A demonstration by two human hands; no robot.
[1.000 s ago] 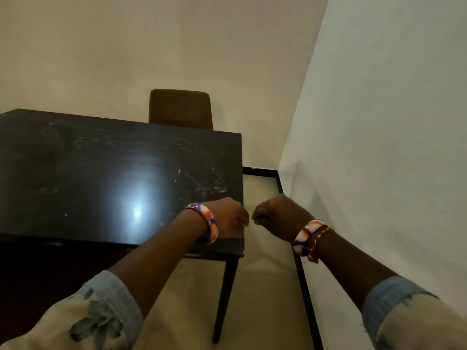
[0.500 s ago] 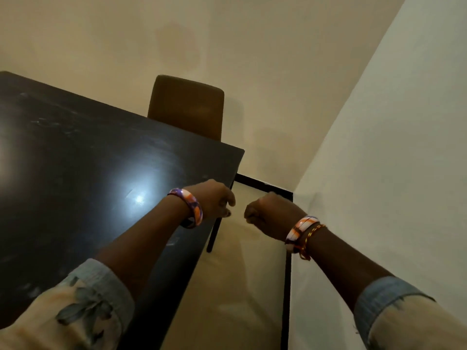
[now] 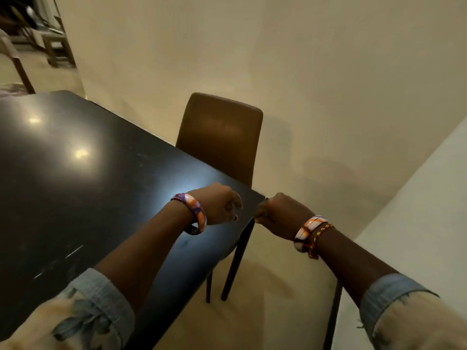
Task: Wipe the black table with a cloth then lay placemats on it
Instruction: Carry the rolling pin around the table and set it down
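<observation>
**Both hands fisted at the worktop corner**

Black worktop (image 3: 83, 188) fills the left of the head view, glossy, with two light reflections and faint pale scuffs near its close edge. No cloth or placemat can be made out anywhere on it.

Left hand (image 3: 217, 204) hovers over the worktop's far right corner, fingers curled in, nothing visible in the grip. Purple-orange bangle (image 3: 193, 213) on that wrist; rolled blue cuff (image 3: 106, 301) lower down the forearm.

Right hand (image 3: 283, 213) sits just off the same corner, over the floor, also curled into a fist. Something small may be pinched at its fingertips, but the view is too dim and blurred to tell. White-orange bangle (image 3: 309, 229) plus a thin red-yellow thread band on that wrist.

The two hands are near each other, not touching.

Brown chair (image 3: 222, 140) stands pushed in at the worktop's far side, backrest upright against the beige wall. Dark table legs show under the corner. More furniture at top left, blurred.
</observation>
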